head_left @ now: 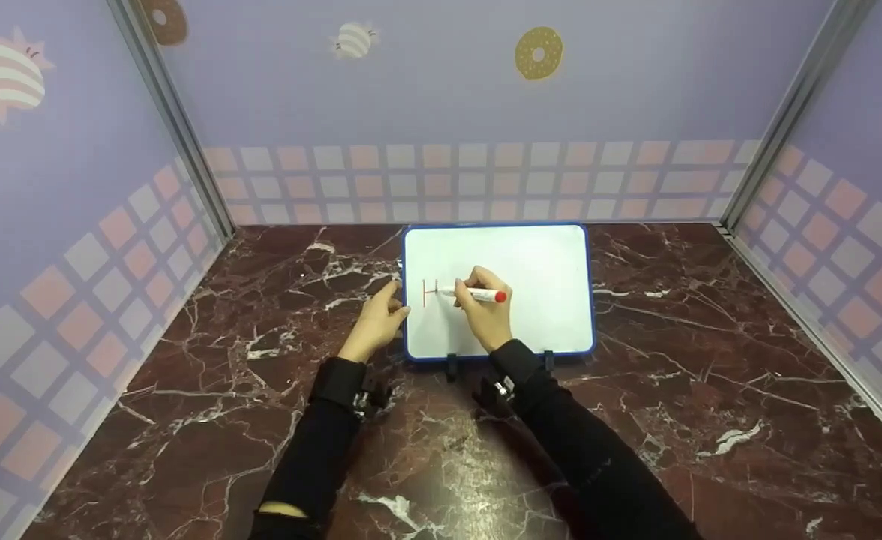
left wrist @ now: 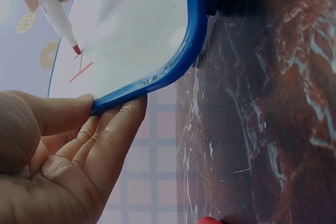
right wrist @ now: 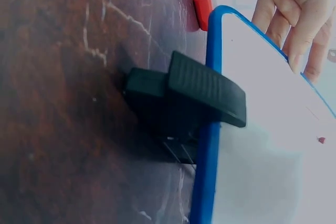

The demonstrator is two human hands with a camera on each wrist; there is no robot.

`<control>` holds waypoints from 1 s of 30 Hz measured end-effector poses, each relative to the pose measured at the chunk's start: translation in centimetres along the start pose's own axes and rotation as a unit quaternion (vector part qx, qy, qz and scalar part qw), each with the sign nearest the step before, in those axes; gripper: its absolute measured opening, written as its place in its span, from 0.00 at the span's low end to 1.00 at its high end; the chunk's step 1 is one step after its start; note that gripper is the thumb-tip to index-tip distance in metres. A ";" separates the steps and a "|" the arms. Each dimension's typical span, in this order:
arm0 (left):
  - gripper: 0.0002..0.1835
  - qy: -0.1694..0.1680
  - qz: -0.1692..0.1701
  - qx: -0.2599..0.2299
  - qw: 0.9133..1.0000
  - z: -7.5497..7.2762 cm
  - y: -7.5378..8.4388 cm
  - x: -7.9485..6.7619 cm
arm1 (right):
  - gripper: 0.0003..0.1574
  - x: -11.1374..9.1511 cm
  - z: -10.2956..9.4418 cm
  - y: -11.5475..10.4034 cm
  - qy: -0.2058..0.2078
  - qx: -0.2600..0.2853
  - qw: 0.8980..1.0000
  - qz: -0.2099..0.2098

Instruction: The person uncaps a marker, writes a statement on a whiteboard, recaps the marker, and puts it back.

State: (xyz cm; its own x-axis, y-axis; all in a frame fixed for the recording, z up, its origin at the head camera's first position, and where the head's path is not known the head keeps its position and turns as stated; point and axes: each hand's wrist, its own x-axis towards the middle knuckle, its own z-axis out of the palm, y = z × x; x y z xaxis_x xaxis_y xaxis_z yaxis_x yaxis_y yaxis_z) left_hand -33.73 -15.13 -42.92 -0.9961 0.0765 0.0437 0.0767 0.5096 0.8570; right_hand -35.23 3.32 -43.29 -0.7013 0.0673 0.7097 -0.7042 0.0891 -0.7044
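A whiteboard [head_left: 538, 300] with a blue frame leans upright in a black stand. My left hand [head_left: 378, 321] pinches its left edge, thumb on the front rim and fingers behind, as the left wrist view shows. In my right hand [head_left: 490, 311] is a red-ended white marker [head_left: 478, 293], gripped between thumb and fingers. The marker's red tip [left wrist: 77, 50] is at the board's surface, by the short cross stroke of red lines [head_left: 424, 293] shaped like a sideways T. The right hand is out of sight in the right wrist view.
Black stand clips [right wrist: 205, 90] hold the board's lower edge. A red marker cap [right wrist: 202, 11] stands on the marbled tabletop [head_left: 208, 450] near the board's left side. Patterned walls [head_left: 441, 97] rise behind and at both sides.
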 end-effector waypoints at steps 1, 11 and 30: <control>0.29 0.000 -0.002 -0.001 1.000 0.0 0.0 0.0 | 0.17 0.0 0.0 0.5 -0.001 -0.002 1.000 -0.003; 0.29 0.015 0.001 0.001 1.000 0.1 0.1 0.0 | 0.15 -0.5 -0.2 -3.0 -0.018 -0.016 1.000 0.012; 0.27 0.004 -0.005 -0.003 1.000 0.1 0.0 0.2 | 0.15 -0.5 -1.0 -2.6 0.007 0.015 0.999 0.036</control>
State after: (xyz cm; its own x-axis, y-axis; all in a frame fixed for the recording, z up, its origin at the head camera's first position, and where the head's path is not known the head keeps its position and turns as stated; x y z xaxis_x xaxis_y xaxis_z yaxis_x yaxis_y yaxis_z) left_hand -33.97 -15.05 -42.98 -0.9971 0.0651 0.0385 0.0662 0.5060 0.8600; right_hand -32.96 4.04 -41.83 -0.7485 0.0857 0.6575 -0.6555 0.0535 -0.7533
